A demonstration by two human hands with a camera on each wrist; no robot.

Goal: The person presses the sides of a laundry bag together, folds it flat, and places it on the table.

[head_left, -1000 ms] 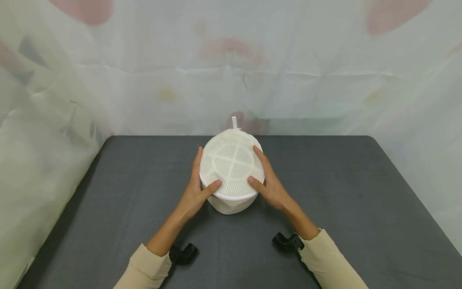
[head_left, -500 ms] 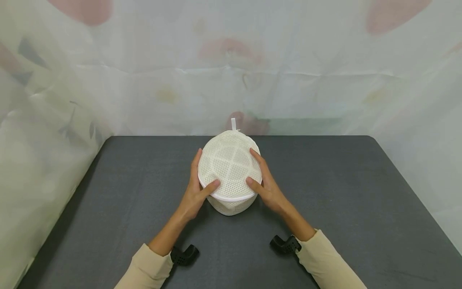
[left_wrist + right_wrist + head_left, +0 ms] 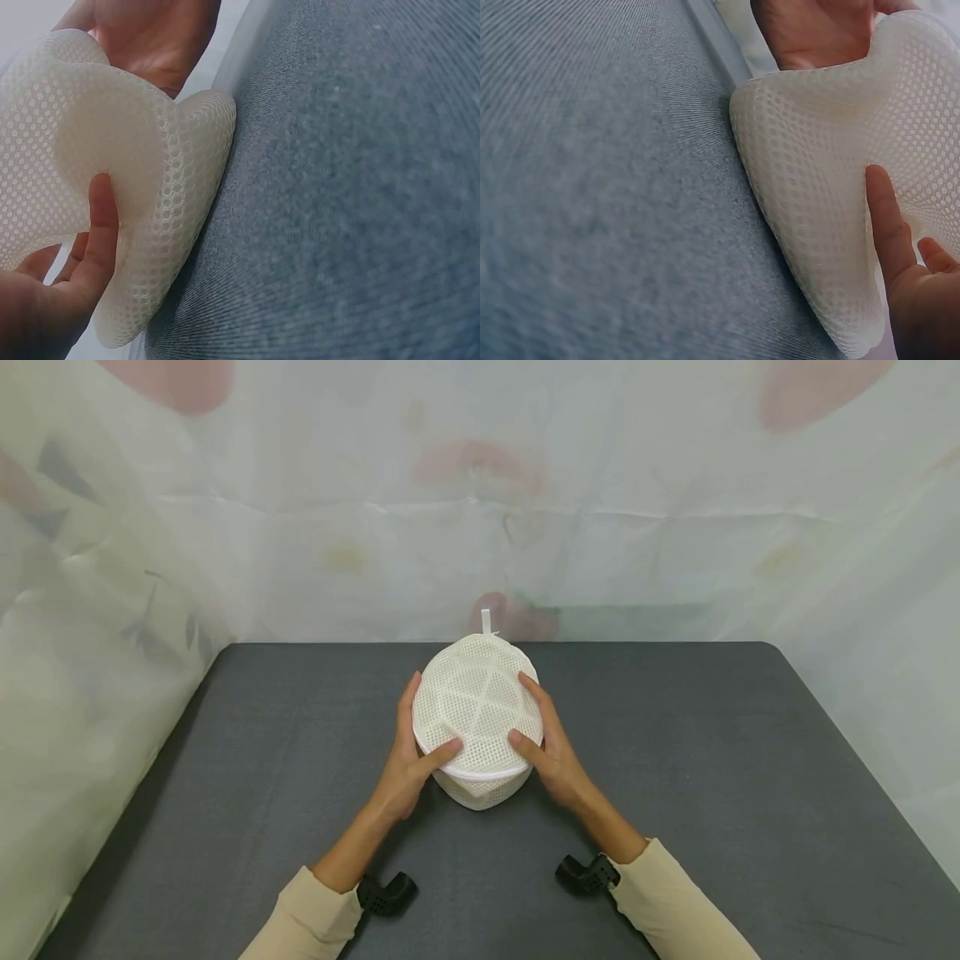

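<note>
Covering the scene from edge to edge, a dark grey table (image 3: 750, 760) fills the head view beneath a pale flowered curtain (image 3: 675, 527), and at its middle, toward the far edge, stands a round white mesh basket (image 3: 480, 710) held between two hands. Compared with a second ago, the basket has been squeezed slightly narrower and both hands have drawn closer together, the right wrist sliding a little to the left; the table and curtain are unchanged.

The left hand (image 3: 405, 760) cups the basket's left side, fingers curved along the wall and thumb pressed onto the mesh top. The right hand (image 3: 551, 752) mirrors it on the right side, fingers curled round the wall, thumb on the top. Beige sleeves (image 3: 315, 918) cover both forearms, each with a small black wrist mount (image 3: 386, 893) beside it.

Only the wrist views show how far the mesh gives way: the left wrist camera shows the thumb (image 3: 101, 225) sunk into a deep dent, the wall bulging out over the table. The right wrist camera shows the other thumb (image 3: 889, 225) pressing the mesh, with the opposite palm beyond it. The small white tab (image 3: 486, 620) at the basket's far rim appears in the head view alone.
</note>
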